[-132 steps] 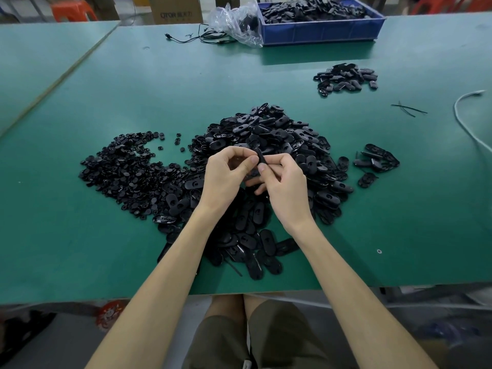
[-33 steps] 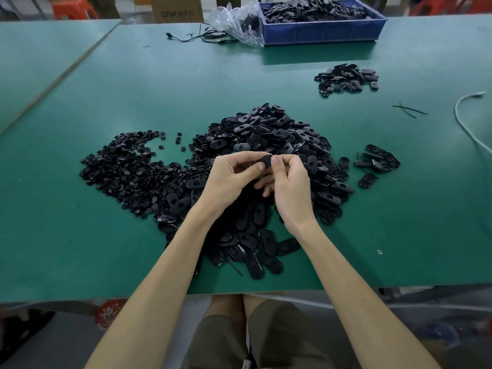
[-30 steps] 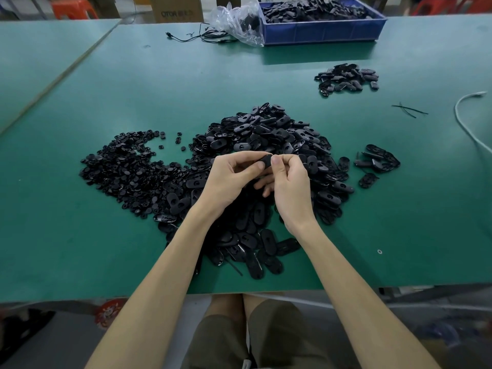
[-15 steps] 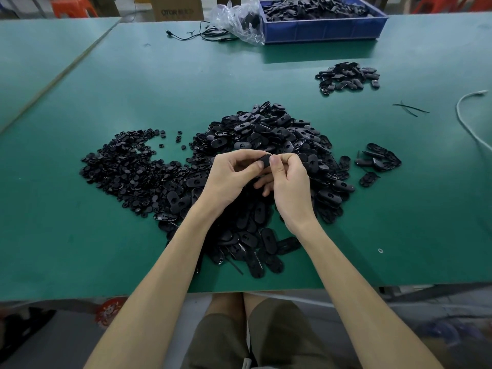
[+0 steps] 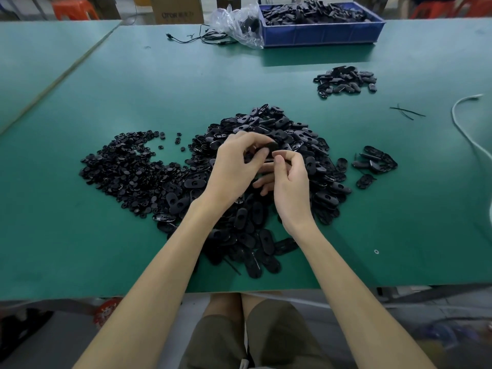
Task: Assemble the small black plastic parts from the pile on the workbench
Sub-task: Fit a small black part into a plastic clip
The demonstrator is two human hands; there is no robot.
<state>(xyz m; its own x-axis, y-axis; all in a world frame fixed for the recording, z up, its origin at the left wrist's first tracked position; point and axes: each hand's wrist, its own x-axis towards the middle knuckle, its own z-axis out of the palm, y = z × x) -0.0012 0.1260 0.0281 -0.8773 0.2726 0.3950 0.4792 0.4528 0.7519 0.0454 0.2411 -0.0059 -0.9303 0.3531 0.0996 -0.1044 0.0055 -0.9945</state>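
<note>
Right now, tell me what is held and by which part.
Both hands pinch one small black part: the left hand by its left side, the right hand by its right side.

Only an edge of the black part [image 5: 269,149] shows between fingertips of the left hand [image 5: 234,166] — what the right hand [image 5: 290,187] pinches is hidden. Both hands cover the middle of the pile [image 5: 292,134]. The white cable [image 5: 453,113] and cardboard box [image 5: 177,12] run off frame.

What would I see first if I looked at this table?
Probably the big heap of black plastic parts in the middle of the green workbench. Right over it, the left hand and right hand pinch one black part between them. A blue bin full of more sits at the far edge.
</note>
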